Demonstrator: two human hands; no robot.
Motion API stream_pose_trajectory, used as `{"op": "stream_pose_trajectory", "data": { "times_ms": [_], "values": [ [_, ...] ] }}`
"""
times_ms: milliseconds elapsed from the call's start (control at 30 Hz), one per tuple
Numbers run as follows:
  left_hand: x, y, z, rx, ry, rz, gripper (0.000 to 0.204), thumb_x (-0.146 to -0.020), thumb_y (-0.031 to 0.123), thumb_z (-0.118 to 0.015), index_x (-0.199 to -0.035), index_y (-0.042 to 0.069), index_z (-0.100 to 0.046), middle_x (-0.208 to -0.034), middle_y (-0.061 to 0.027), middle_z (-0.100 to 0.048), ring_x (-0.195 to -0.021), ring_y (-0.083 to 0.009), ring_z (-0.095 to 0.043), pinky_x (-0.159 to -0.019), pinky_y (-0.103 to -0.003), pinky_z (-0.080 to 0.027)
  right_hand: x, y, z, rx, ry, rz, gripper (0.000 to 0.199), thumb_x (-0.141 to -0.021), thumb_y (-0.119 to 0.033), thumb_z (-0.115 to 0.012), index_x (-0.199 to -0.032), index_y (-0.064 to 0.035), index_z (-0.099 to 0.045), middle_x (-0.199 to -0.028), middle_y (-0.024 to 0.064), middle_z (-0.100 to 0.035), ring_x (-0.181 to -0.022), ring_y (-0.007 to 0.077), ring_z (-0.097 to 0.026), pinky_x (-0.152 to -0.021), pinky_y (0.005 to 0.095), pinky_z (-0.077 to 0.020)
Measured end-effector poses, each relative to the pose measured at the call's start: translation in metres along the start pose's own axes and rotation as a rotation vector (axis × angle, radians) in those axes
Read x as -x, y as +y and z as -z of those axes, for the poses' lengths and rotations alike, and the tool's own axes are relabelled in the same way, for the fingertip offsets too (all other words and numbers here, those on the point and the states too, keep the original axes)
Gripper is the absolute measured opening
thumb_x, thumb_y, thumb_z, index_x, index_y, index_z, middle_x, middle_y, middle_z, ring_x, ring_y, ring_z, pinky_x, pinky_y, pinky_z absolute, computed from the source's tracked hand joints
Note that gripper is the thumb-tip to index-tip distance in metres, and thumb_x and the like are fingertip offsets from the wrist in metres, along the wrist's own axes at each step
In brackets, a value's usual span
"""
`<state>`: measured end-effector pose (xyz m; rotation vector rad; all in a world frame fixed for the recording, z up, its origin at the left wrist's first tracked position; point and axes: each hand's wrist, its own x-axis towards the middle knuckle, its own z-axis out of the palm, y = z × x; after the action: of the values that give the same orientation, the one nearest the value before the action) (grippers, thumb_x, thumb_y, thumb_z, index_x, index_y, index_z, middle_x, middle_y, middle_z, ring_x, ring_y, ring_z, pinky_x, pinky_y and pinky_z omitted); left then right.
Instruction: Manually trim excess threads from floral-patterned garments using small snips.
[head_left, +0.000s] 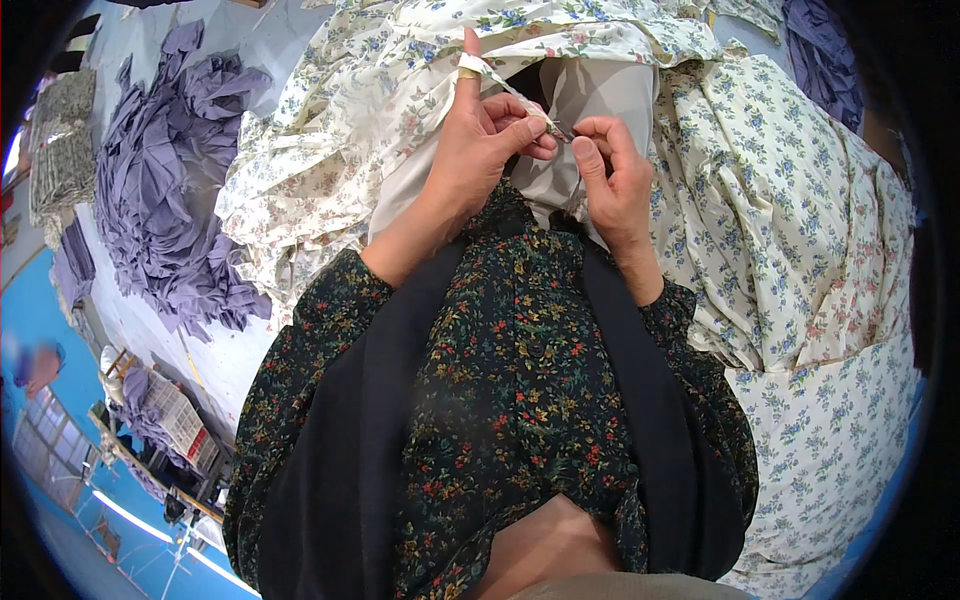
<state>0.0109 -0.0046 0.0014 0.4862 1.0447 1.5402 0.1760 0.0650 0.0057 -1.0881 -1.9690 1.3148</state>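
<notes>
If the right hand point(620, 185), its grip closed on a thin dark sliver point(564, 133), tugs hard, the narrow white floral fabric strip point(507, 88) might slip the left hand's point(480, 135) pinch.

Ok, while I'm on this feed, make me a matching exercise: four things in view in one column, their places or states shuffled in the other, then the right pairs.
Column one
1. Large heap of purple cloth
2. Narrow pale fabric strip
3. Bare right hand
4. Dark long-sleeved shirt

Column two
A. Close to the strip's lower end
B. Patterned with small red and yellow flowers
C. Runs down from a raised finger of the bare left hand
D. Crumpled, at the picture's left

Pairs: 1-D, 2-C, 3-A, 4-B
</notes>
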Motion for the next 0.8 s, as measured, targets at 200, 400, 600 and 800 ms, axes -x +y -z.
{"op": "stream_pose_trajectory", "data": {
  "times_ms": [200,400,600,800],
  "values": [
    [0.0,-0.005,-0.001,0.061,0.03,0.006,0.101,-0.088,-0.005,-0.06,-0.151,0.028,0.013,-0.091,-0.0131,-0.059,-0.076,-0.0206,-0.066,-0.068,-0.034,-0.06,-0.002,-0.003,-0.003,0.096,0.018,0.065,0.018,-0.094,-0.022,-0.06,-0.094,-0.0047,-0.058,-0.07,0.0089,-0.063,-0.06,0.0211,-0.062,-0.056,0.0303,-0.0459],
    [0.0,-0.005,0.0,0.077,0.025,0.006,0.103,-0.087,-0.006,-0.06,-0.151,0.026,0.014,-0.089,-0.0131,-0.059,-0.076,-0.0208,-0.066,-0.067,-0.034,-0.06,-0.002,0.004,-0.001,0.079,0.009,0.038,0.018,-0.094,-0.021,-0.061,-0.092,-0.0038,-0.059,-0.069,0.006,-0.064,-0.058,0.0139,-0.06,-0.054,0.0279,-0.044],
    [-0.002,0.0,0.005,-0.016,0.087,0.104,0.057,-0.088,-0.002,-0.062,-0.14,0.0,-0.04,-0.096,-0.0117,-0.063,-0.08,-0.0183,-0.065,-0.072,-0.029,-0.056,-0.005,0.004,-0.013,-0.218,0.063,-0.008,0.018,-0.093,-0.018,-0.063,-0.099,-0.0012,-0.063,-0.073,-0.0003,-0.065,-0.066,0.0044,-0.057,-0.059,0.0209,-0.0427],
    [-0.014,0.016,0.028,0.012,0.29,-0.056,0.02,-0.088,0.0,-0.063,-0.106,-0.007,-0.063,-0.106,-0.0142,-0.066,-0.077,-0.0148,-0.064,-0.068,-0.025,-0.053,-0.002,0.012,0.014,-0.565,-0.234,-0.424,0.016,-0.091,-0.013,-0.064,-0.099,0.001,-0.066,-0.073,0.0012,-0.065,-0.066,0.0039,-0.056,-0.06,0.0169,-0.0403]
  ]
}}
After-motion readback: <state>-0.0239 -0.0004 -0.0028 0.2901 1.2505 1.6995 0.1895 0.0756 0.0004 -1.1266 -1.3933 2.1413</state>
